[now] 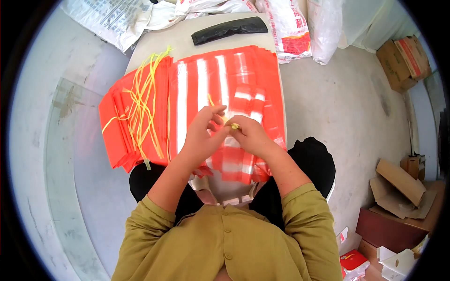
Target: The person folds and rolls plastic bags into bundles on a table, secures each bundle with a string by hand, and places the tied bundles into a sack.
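A yellow plastic strip (235, 126) shows at the fingertips of my right hand (253, 136), which pinches it. My left hand (204, 133) meets it there, fingers curled and thumb tip against the right fingers; its grip on the strip is partly hidden. Beneath both hands lies a folded bundle of red-and-white striped plastic bags (251, 100). That bundle rests on a wider stack of flat striped bags (190, 77). To the left is a pile of folded red bags (115, 136), with several loose yellow strips (140, 100) draped over it.
A rolled black plastic bag (229, 31) lies at the far end of the table (159, 40). White printed sacks (288, 28) stand behind it. Cardboard boxes (403, 61) sit at the right wall, and opened cartons (398, 192) lie lower right.
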Motion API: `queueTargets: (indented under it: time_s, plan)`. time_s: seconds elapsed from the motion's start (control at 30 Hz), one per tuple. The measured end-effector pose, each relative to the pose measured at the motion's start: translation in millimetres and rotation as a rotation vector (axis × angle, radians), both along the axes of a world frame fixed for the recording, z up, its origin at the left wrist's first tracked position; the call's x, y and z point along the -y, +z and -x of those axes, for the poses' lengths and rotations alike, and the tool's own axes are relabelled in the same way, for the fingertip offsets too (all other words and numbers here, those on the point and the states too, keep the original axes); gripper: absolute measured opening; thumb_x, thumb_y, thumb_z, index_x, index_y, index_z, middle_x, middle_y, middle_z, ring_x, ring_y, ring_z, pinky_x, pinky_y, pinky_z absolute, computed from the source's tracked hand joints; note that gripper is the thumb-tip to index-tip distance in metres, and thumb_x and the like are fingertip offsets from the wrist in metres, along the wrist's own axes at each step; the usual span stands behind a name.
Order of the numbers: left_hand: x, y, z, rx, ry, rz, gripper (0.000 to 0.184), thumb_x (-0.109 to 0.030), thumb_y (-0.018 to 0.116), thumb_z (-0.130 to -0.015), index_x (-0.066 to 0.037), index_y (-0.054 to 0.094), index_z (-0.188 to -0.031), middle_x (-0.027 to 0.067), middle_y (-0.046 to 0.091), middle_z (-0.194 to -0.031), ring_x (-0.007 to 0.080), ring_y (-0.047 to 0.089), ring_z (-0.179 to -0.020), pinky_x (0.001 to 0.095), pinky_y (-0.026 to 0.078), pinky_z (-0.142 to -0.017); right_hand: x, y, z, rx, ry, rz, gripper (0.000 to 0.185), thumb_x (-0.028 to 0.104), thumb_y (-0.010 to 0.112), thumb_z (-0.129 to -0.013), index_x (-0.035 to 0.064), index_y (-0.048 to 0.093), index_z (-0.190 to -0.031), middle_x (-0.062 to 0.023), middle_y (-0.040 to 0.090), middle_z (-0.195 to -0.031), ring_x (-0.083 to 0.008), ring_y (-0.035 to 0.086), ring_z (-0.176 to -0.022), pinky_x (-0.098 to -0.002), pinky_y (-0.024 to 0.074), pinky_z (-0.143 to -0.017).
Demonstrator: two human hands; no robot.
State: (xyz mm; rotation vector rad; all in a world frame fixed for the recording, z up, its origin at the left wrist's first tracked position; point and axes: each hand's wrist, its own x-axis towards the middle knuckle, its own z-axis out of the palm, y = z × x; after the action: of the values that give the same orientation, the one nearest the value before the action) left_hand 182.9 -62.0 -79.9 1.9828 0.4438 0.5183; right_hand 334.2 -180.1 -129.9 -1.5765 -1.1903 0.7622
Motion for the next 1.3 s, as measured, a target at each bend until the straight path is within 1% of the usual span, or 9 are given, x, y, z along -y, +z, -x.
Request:
queueTargets:
  time_s: [0.07, 0.27, 0.37, 0.5, 0.6, 0.7, 1.0, 1.1, 1.3]
  plan:
    - [-5.5, -5.6, -0.6, -0.027, -0.009, 0.042, 0.049, -0.002, 0.072, -0.092, -0.004, 0.059, -0.139, 0.0066, 0.065, -0.111, 0.0161, 0.061, -0.1, 0.0296, 0.05, -0.085, 0.9, 6.8, -2.8, -0.058, 0.014, -0.002, 0.018, 0.016, 0.064, -0.1, 0.0028, 0.069, -0.111, -0.0161, 0.069, -0.098, -0.0339, 0.067, -0.094, -0.041, 0.0532, -0.084]
    - [-6.1, -20.4, -12.0, -0.201, 0.007, -0.111, 0.023, -0.008, 0.074, -0.091, -0.002, 0.072, -0.113, 0.0079, 0.066, -0.093, 0.0177, 0.061, -0.083, 0.0336, 0.05, -0.075, 1.1, 4.9, -5.3, -0.167, -0.103, -0.015, 0.021, 0.018, 0.063, -0.102, 0.0012, 0.066, -0.114, -0.0162, 0.07, -0.1, -0.0306, 0.069, -0.096, -0.0391, 0.0541, -0.086]
    - [-5.0, -32.5, -13.8, -0.183, 0.137, 0.044, 0.013, -0.012, 0.073, -0.094, 0.0, 0.071, -0.098, 0.0064, 0.065, -0.086, 0.0148, 0.059, -0.077, 0.0323, 0.049, -0.07, 2.7, 9.4, -8.5, -0.163, -0.157, 0.047, 0.02, 0.013, 0.063, -0.101, 0.0011, 0.063, -0.116, -0.0125, 0.068, -0.098, -0.0244, 0.066, -0.091, -0.0371, 0.0534, -0.082]
    - [-5.4, -28.6, -16.7, -0.253, 0.157, 0.217, 0.014, -0.014, 0.069, -0.101, 0.0, 0.068, -0.099, -0.003, 0.058, -0.082, 0.0067, 0.05, -0.075, 0.0265, 0.045, -0.068, 9.4, 13.3, -5.5, 0.264, -0.202, 0.04, 0.019, 0.002, 0.066, -0.093, 0.0017, 0.063, -0.112, -0.0123, 0.065, -0.096, -0.0258, 0.065, -0.088, -0.0373, 0.0539, -0.077]
    - [-1.7, -26.4, -19.3, -0.312, 0.143, 0.239, 0.015, -0.015, 0.067, -0.102, 0.0, 0.068, -0.099, -0.0043, 0.056, -0.082, 0.0057, 0.048, -0.076, 0.0257, 0.044, -0.068, 9.3, 6.3, -6.1, 0.65, -0.186, -0.306, 0.023, -0.003, 0.067, -0.086, 0.0031, 0.065, -0.108, -0.0129, 0.064, -0.097, -0.031, 0.064, -0.09, -0.0402, 0.0541, -0.077]
    - [1.6, -23.4, -15.3, -0.28, 0.068, 0.181, 0.015, -0.015, 0.066, -0.103, 0.0, 0.067, -0.1, -0.0041, 0.055, -0.082, 0.0056, 0.048, -0.076, 0.0253, 0.043, -0.068, 11.6, 6.3, -5.5, 0.671, -0.181, -0.239, 0.024, 0.005, 0.066, -0.087, 0.0089, 0.068, -0.111, -0.0092, 0.067, -0.107, -0.031, 0.065, -0.099, -0.0448, 0.0545, -0.08]
    - [-8.6, -24.3, -6.4, -0.268, 0.019, 0.268, 0.015, -0.015, 0.063, -0.106, -0.001, 0.066, -0.102, -0.0046, 0.057, -0.086, 0.0047, 0.048, -0.079, 0.024, 0.043, -0.072, 9.7, 9.6, -7.5, 0.309, -0.02, -0.055, 0.007, 0.01, 0.07, -0.088, 0.0033, 0.068, -0.091, -0.0136, 0.061, -0.086, -0.0331, 0.062, -0.084, -0.0447, 0.052, -0.073]
    - [-9.7, -25.2, -6.0, -0.291, 0.012, 0.297, 0.016, -0.016, 0.063, -0.106, -0.001, 0.066, -0.103, -0.0048, 0.057, -0.087, 0.0046, 0.049, -0.08, 0.0234, 0.043, -0.073, 8.2, 9.7, -2.3, 0.514, -0.071, -0.012, 0.011, 0.013, 0.068, -0.091, 0.0024, 0.068, -0.089, -0.014, 0.063, -0.088, -0.0335, 0.064, -0.083, -0.0451, 0.0523, -0.074]
    - [-17.6, -34.7, -7.6, -0.267, 0.065, 0.234, 0.017, -0.017, 0.066, -0.104, -0.001, 0.067, -0.103, -0.0035, 0.06, -0.087, 0.0063, 0.053, -0.081, 0.0264, 0.046, -0.073, 11.1, 4.3, -7.0, 0.492, -0.24, -0.209, 0.013, 0.017, 0.067, -0.09, 0.0044, 0.072, -0.088, -0.0114, 0.066, -0.091, -0.0329, 0.065, -0.09, -0.0463, 0.054, -0.078]
